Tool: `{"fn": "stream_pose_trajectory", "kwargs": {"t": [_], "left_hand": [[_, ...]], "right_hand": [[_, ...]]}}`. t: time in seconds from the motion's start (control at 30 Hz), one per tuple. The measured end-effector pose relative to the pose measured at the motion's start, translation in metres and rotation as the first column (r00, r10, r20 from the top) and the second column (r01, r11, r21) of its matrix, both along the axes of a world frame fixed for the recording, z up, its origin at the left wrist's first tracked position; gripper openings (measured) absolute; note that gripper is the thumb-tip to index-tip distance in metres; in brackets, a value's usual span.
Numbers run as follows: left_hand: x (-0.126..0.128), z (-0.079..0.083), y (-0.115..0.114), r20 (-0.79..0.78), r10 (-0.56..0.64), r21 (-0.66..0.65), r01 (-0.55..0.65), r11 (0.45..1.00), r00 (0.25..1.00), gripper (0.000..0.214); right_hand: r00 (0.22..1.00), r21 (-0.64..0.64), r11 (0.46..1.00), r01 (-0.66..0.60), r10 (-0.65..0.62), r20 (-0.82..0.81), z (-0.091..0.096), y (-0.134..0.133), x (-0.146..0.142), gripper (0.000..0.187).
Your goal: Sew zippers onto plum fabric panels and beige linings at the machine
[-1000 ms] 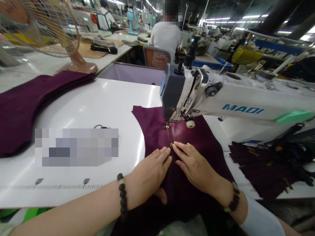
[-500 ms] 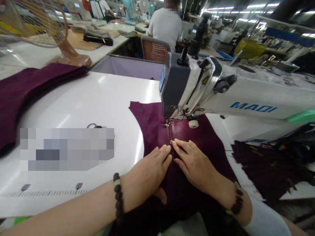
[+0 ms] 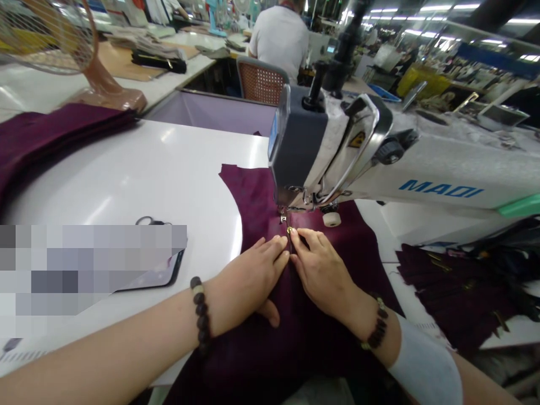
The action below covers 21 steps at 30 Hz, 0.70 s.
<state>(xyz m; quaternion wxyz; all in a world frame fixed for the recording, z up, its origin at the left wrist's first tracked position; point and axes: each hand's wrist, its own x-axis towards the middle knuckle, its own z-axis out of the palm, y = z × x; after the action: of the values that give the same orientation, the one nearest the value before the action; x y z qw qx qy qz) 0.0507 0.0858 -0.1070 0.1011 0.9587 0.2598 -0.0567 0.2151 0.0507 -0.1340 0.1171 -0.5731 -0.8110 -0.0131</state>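
Observation:
A dark purple fabric piece (image 3: 253, 191) lies under the presser foot (image 3: 283, 217) of a sewing machine (image 3: 299, 146). A zipper with a brass-coloured slider (image 3: 289, 230) runs along it, the slider just in front of the foot. My left hand (image 3: 248, 275) rests flat on the cloth left of the zipper, fingers stretched forward and thumb apart. On the other side, my right hand (image 3: 323, 270) lies with its fingers extended. Its index fingertip touches the slider, while the thumb sits lower beside the zipper. The needle tip is too small to make out.
Stacked purple fabric (image 3: 54, 135) lies left, near a fan (image 3: 93, 73). A phone (image 3: 175, 270), partly blurred out, rests on the white table (image 3: 198, 214). More purple pieces with zippers (image 3: 447, 292) lie right. A person in white (image 3: 280, 39) sits ahead.
Both hands and the fabric have slid forward toward the machine. The zipper slider is now closer to the presser foot. The camera view has shifted slightly.

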Motion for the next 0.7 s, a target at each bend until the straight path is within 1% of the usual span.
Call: {"fn": "stream_pose_trajectory", "kwargs": {"t": [0.17,0.37,0.53,0.63,0.7], "left_hand": [[0.0,0.001,0.01,-0.002,-0.006,0.001,0.006,1.0,1.0,0.107],[0.001,0.002,0.017,0.061,-0.001,-0.012,0.002,1.0,0.998,0.105],[0.002,0.003,0.02,0.025,0.003,-0.04,-0.002,0.999,1.0,0.106],[0.002,0.002,0.021,0.003,-0.005,-0.059,0.005,0.998,1.0,0.108],[0.001,0.001,0.021,0.001,-0.005,-0.071,0.005,0.997,1.0,0.107]], "right_hand": [[1.0,-0.018,0.999,0.03,-0.03,-0.006,0.002,0.009,-0.003,0.041],[0.999,-0.027,0.999,0.029,-0.03,-0.012,0.003,0.015,-0.004,0.041],[1.0,-0.018,1.0,-0.001,0.001,-0.031,0.008,0.019,0.0,0.04],[0.994,-0.032,0.999,-0.012,0.008,-0.107,0.009,0.028,0.005,0.035],[0.98,-0.062,0.997,0.042,-0.053,-0.19,0.009,0.039,0.007,0.028]]}}
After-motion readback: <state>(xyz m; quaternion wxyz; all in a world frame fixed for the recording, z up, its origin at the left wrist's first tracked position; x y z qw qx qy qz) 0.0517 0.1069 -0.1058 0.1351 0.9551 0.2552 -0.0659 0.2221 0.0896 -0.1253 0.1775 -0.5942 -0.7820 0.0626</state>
